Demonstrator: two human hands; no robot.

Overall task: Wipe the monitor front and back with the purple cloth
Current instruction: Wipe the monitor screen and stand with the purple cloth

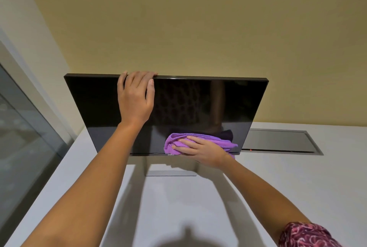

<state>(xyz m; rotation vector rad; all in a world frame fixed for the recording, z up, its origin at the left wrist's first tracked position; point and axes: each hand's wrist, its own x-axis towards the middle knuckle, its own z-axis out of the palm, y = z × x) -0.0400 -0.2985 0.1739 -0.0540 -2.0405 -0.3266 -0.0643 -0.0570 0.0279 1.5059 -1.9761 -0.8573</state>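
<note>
My left hand (137, 95) curls its fingers over the top edge of the monitor (228, 103), thumb on the glass, so it won't tip as I push. My right hand (198, 150), fingers straight and slightly spread, presses the purple cloth (172, 139) against the screen's lower edge.

You have one black flat-panel monitor (228, 103) in front of you and one crumpled purple microfibre cloth (174, 143). Two bare hands show: one left hand (135, 97) and one right hand (200, 150). You can count just one pink patterned fabric sleeve (305, 234) (it is on your right arm). Under the screen there is one flat silver metal stand base (170, 173). There is one white desk top (297, 187), with one grey rectangular hatch (278, 140) set into it, and one glass panel (23, 127) at your left.
</note>
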